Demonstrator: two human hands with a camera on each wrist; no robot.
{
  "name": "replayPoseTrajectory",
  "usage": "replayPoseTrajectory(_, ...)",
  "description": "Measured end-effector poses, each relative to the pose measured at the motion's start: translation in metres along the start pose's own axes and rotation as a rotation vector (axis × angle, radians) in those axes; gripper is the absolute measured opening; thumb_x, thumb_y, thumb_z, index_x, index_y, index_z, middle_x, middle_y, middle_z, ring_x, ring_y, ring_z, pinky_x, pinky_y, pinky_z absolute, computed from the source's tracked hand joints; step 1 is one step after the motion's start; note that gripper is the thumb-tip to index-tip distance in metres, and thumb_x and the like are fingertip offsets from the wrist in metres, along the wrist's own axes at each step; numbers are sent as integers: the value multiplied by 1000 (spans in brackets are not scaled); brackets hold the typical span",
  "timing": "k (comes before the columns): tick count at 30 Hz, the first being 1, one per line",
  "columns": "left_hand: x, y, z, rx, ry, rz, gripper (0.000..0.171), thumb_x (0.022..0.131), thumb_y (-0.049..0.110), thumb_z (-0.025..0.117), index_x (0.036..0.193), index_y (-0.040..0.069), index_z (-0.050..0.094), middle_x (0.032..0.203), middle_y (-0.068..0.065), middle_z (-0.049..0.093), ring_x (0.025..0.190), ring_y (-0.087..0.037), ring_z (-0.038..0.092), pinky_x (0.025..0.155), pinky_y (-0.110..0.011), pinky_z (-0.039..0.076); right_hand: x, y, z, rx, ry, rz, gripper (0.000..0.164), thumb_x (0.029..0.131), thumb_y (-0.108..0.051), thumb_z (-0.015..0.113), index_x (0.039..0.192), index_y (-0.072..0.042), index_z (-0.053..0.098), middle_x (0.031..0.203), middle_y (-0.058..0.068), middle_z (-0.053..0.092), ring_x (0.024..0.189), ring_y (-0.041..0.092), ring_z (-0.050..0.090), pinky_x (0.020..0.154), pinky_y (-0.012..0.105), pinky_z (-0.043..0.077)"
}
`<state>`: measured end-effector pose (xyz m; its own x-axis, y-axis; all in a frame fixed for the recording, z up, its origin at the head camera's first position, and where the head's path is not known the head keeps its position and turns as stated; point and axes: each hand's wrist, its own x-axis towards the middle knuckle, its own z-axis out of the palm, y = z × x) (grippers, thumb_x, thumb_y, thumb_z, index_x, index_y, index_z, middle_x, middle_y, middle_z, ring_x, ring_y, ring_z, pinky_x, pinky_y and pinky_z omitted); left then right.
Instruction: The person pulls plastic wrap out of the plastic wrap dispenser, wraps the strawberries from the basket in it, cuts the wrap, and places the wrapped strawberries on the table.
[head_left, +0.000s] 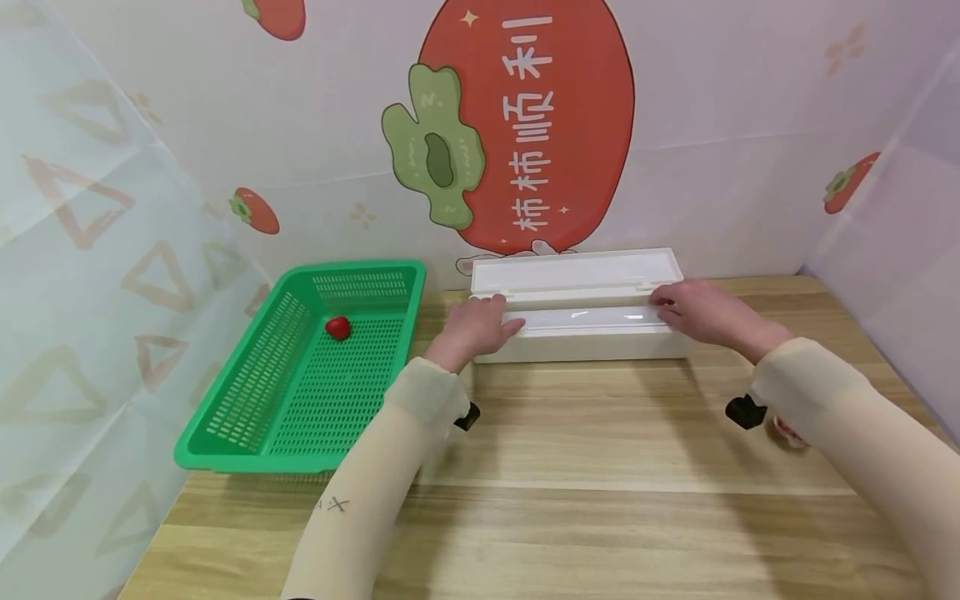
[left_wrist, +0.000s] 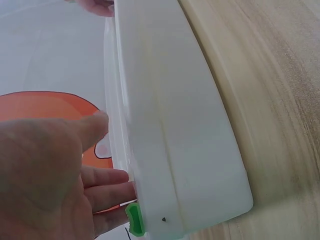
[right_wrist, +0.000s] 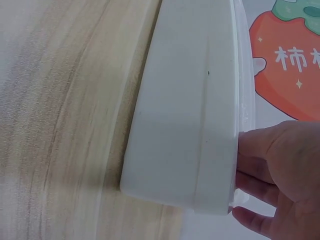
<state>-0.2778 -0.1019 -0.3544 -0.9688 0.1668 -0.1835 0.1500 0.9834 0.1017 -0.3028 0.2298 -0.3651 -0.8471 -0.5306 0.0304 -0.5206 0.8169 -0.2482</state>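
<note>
A long white box (head_left: 581,347) lies at the back of the table, its hinged lid (head_left: 577,271) raised against the wall. A glossy white strip (head_left: 592,319) shows inside along its length. My left hand (head_left: 472,329) is at the box's left end, with thumb and fingers extended along the rim. Beside those fingers in the left wrist view is a small green piece (left_wrist: 135,219). At the opposite end, my right hand (head_left: 705,312) touches the rim, its loosely bent fingers (right_wrist: 257,187) reaching over the edge. The insides of the box are mostly hidden in both wrist views.
To the left stands a green plastic basket (head_left: 300,461) with perforated sides, holding a small red item (head_left: 338,327). A red and white object (head_left: 787,433) is partly hidden by my right sleeve. Printed cloth walls (head_left: 720,200) enclose the wooden table (head_left: 585,500) behind and on both sides.
</note>
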Motion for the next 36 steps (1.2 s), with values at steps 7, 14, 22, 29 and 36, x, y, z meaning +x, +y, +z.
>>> replayPoseTrajectory(7, 4, -1, -6, -10, -23, -4, 45, 102, 34, 53, 140, 10, 47, 129, -12, 64, 119, -30, 61, 116, -57, 33, 3, 1, -2, -18, 33, 2, 19, 92, -5, 63, 108, -3, 71, 99, 13, 72, 85, 24, 63, 81, 46, 53)
replayPoseTrajectory(14, 8, -4, -4, 53, 29, 48, 31, 99, 26, 59, 127, 14, 65, 123, -5, 69, 105, -24, 63, 97, -45, 51, 8, 7, 4, -87, 123, -10, 13, 88, -1, 65, 91, -11, 74, 82, 5, 70, 72, 21, 56, 70, 39, 47)
replayPoseTrajectory(22, 10, -6, -3, -27, 94, 39, 22, 93, 20, 69, 112, 10, 74, 109, -7, 73, 93, -22, 64, 90, -36, 57, 12, 11, 5, -100, 157, -25, 15, 87, 1, 67, 91, -10, 76, 89, 7, 74, 76, 23, 62, 75, 43, 51)
replayPoseTrajectory(29, 12, -7, -3, -10, 144, 45, 11, 92, 16, 69, 98, 10, 77, 96, -6, 75, 86, -20, 65, 81, -33, 58, 12, 11, 3, -37, 132, 39, 11, 89, -2, 66, 94, -7, 75, 94, 10, 73, 82, 25, 62, 80, 44, 52)
replayPoseTrajectory(36, 11, -9, -3, -33, 201, 57, 19, 96, 7, 59, 86, 9, 75, 77, -3, 68, 75, -19, 57, 66, -26, 49, 11, 12, 0, 37, 118, 109, 11, 90, -7, 64, 94, -7, 74, 88, 9, 71, 79, 22, 58, 76, 40, 49)
